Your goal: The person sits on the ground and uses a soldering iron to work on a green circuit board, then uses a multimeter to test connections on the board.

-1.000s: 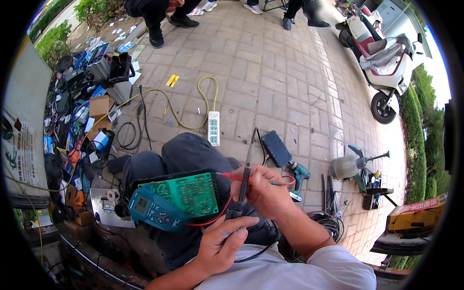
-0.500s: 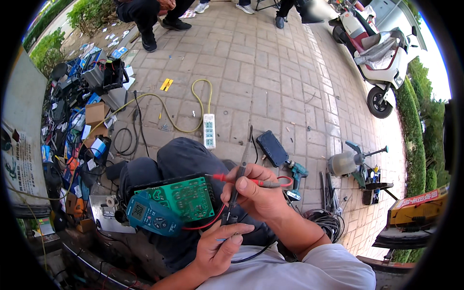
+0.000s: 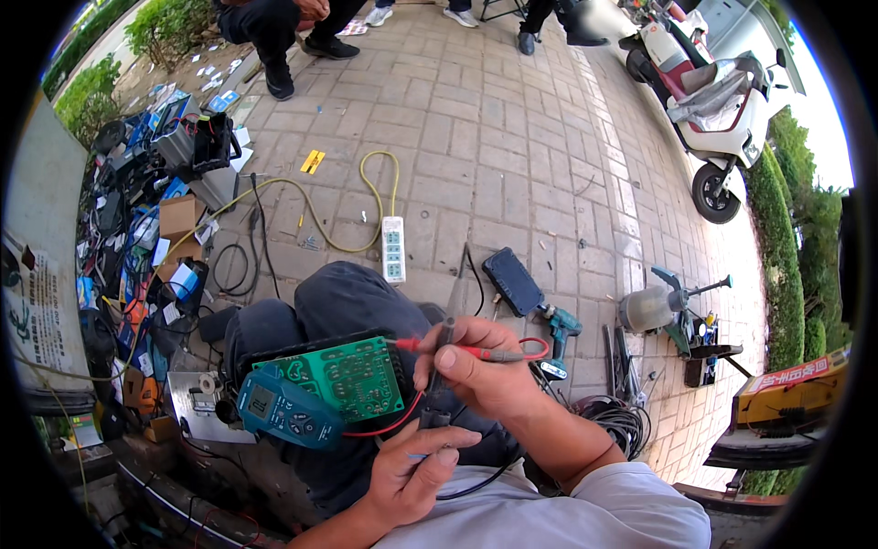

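Observation:
My right hand (image 3: pixel 480 371) pinches a red test probe (image 3: pixel 476 351) and a black test probe (image 3: pixel 444 366) together; the black one is smeared by motion. Just below, my left hand (image 3: pixel 413 471) is closed around a black cable connector (image 3: pixel 435 419), its thumb and index finger pressed near it. The black probe's lower end points at that connector; whether they touch I cannot tell. On my lap, a green circuit board (image 3: pixel 352 377) sits in a dark casing. A teal multimeter (image 3: pixel 291 409) rests against the board's near left corner, with a red lead running from it.
A white power strip (image 3: pixel 392 249) on a yellow cord lies ahead on the paving. To the right are a dark rectangular case (image 3: pixel 512 282), a teal cordless drill (image 3: pixel 560 331), a spray bottle (image 3: pixel 654 309) and coiled black cable (image 3: pixel 615 423). Heaped electronics (image 3: pixel 137 247) fill the left side.
The black probe has shifted and blurred in my right hand. The digits on the multimeter's display have changed. My left hand stays in place.

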The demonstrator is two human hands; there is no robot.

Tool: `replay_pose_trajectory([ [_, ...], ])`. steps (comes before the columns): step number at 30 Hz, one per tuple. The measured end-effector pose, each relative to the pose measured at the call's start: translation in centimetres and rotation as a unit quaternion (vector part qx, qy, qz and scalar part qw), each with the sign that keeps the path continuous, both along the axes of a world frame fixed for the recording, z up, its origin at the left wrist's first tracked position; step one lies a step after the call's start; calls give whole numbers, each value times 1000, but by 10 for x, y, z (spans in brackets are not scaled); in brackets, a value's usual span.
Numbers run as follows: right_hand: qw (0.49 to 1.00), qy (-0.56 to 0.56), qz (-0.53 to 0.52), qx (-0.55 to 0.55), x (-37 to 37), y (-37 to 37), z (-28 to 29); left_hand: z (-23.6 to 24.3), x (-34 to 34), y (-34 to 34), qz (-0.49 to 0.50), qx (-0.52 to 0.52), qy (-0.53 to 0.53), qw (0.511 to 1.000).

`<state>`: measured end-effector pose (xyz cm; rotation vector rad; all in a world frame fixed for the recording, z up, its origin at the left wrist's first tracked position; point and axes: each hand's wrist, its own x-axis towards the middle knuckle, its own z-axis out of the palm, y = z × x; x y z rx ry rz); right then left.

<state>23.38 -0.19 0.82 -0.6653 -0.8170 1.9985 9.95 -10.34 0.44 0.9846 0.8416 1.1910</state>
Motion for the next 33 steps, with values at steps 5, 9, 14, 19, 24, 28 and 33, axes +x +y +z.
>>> replay_pose_trajectory([
  [5,1000,-25,2,2,-1,-8,-4,-2,4,-1,13,13,-12,1000],
  [9,999,-51,10,-7,-2,-4,-8,-2,4,1,13,-18,-47,999],
  [14,990,-107,-91,22,-2,-2,-16,1,-2,8,26,-84,-125,988],
  [19,949,18,-178,259,31,-27,-28,0,-2,11,44,-113,-142,982],
  [24,830,-125,-86,536,30,-23,-3,4,-1,12,40,-133,-145,980],
  [28,794,-192,-95,569,22,-23,-1,6,-1,11,33,-150,-144,978],
  [33,763,-216,-105,599,19,-22,-8,5,-2,8,29,-174,-175,969],
])
